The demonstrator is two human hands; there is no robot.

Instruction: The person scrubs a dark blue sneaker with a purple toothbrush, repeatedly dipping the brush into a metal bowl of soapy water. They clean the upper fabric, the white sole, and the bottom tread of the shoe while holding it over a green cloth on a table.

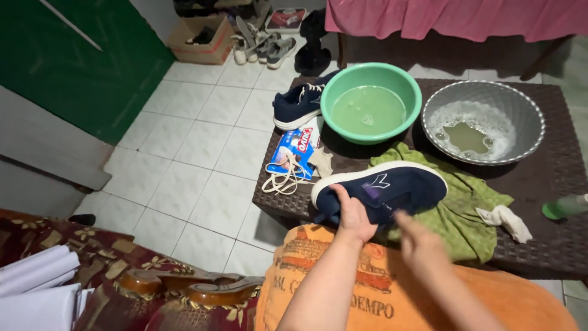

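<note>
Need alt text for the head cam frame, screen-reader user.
A person's left hand grips a navy sneaker on its side over a green cloth on a dark wicker table; the blurred right hand reaches toward it. Behind sit a green basin and a sudsy metal bowl.

Left hand (354, 216) grips the heel end of a navy sneaker (383, 190), held on its side over a green cloth (465, 205) on the dark wicker table (551, 178). Right hand (419, 245) blurred, just beside the shoe. Behind: green basin (343, 86), metal bowl (520, 101) of sudsy water, second sneaker (297, 104).
</note>
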